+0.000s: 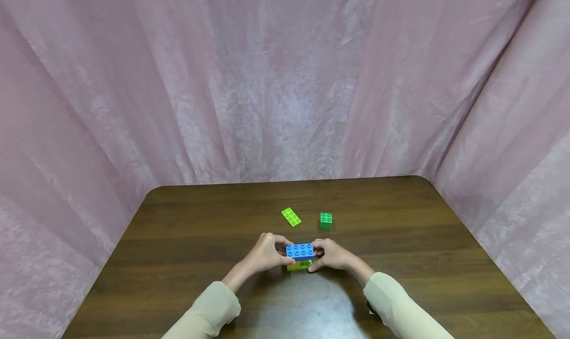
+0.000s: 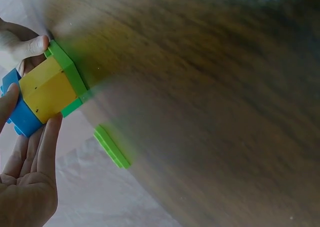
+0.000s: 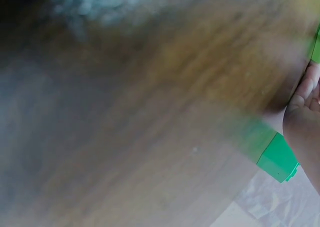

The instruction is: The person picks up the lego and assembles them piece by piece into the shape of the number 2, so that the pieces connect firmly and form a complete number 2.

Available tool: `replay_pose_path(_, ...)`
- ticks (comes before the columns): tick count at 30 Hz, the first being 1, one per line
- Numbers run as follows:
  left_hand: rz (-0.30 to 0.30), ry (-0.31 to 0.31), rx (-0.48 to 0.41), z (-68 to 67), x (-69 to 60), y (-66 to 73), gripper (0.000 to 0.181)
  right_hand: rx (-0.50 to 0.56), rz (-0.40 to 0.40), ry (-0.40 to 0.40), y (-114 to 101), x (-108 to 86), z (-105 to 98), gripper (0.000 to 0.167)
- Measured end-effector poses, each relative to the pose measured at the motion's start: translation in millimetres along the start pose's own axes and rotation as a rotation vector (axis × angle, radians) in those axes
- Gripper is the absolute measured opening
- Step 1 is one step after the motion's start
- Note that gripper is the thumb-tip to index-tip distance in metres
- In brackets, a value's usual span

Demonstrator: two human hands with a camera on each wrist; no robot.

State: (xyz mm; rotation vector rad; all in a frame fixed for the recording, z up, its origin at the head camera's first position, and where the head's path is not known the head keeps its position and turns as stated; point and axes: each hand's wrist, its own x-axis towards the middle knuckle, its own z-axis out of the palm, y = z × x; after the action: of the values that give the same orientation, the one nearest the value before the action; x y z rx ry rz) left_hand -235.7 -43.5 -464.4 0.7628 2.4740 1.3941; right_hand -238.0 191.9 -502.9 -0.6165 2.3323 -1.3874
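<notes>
A blue brick (image 1: 300,250) tops a small stack, above yellow blocks (image 2: 49,89) and a light green base piece (image 2: 69,69) on the table. My left hand (image 1: 265,254) pinches the blue brick between thumb and fingers at its left end; in the left wrist view this hand (image 2: 30,187) also has a fingertip against the yellow part. At the stack's right side my right hand (image 1: 331,255) holds the light green base with its thumb low and fingers behind. Only part of the right hand (image 3: 305,117) shows in the right wrist view.
Behind the stack a flat light green brick (image 1: 291,217) lies on the wooden table (image 1: 200,220), tilted. To its right stands a small dark green brick (image 1: 326,221), seen also as a green block (image 3: 278,158) in the right wrist view. Pink curtains (image 1: 285,81) surround the table's back and sides.
</notes>
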Motion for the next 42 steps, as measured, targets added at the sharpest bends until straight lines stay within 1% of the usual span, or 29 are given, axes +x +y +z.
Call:
replay_pose_path(5,0.010,0.003,0.013,0.4,1.8,-1.0,0.033,-0.018,-0.022,0.012,0.3,-1.0,-0.5,0.030)
replay_pose_path(10,0.002,0.007,0.013,0.7,0.9,-1.4,0.033,-0.003,-0.010,0.012,-1.5,-1.7,1.0,0.031)
replay_pose_path(13,-0.006,0.002,0.006,1.4,-0.1,-0.7,0.033,-0.033,0.001,0.045,-5.0,-4.7,-0.1,0.032)
replay_pose_path(16,-0.007,-0.009,0.001,1.6,-0.9,-0.2,0.033,-0.098,-0.016,0.108,-9.7,-8.5,-4.3,0.032)
replay_pose_path(19,0.003,-0.010,0.007,1.4,-1.0,0.1,0.033,-0.154,-0.071,0.189,-14.6,-10.8,-11.2,0.029)
replay_pose_path(20,0.006,-0.007,0.010,1.2,-0.9,0.1,0.033,-0.168,-0.094,0.217,-16.0,-11.0,-14.2,0.028)
replay_pose_path(23,0.011,0.000,0.016,0.9,-0.4,-0.5,0.034,-0.183,-0.128,0.313,-19.1,-9.8,-23.0,0.027)
replay_pose_path(26,0.001,-0.003,0.017,1.1,-0.3,-1.0,0.034,-0.204,-0.127,0.402,-21.6,-9.6,-31.5,0.025)
replay_pose_path(27,-0.004,-0.008,0.015,1.3,-0.3,-0.9,0.034,-0.210,-0.116,0.432,-22.5,-9.7,-33.8,0.024)
replay_pose_path(30,-0.021,-0.025,0.013,1.0,-0.4,0.2,0.033,-0.268,-0.093,0.506,-25.3,-9.0,-40.1,0.024)
replay_pose_path(32,-0.029,-0.035,0.009,0.6,-0.3,1.2,0.033,-0.314,-0.080,0.539,-26.5,-7.7,-43.1,0.028)
replay_pose_path(34,-0.031,-0.038,0.003,0.3,0.0,1.6,0.032,-0.370,-0.057,0.551,-27.4,-5.9,-45.5,0.036)
replay_pose_path(36,-0.030,-0.034,-0.003,-0.2,0.3,1.6,0.032,-0.411,-0.017,0.538,-27.7,-3.5,-47.4,0.047)
replay_pose_path(39,-0.025,-0.027,-0.008,-0.7,0.6,0.9,0.032,-0.450,0.075,0.484,-26.9,0.7,-49.2,0.064)
replay_pose_path(42,-0.023,-0.021,-0.001,-1.0,0.7,0.8,0.031,-0.443,0.150,0.416,-25.2,5.3,-50.1,0.077)
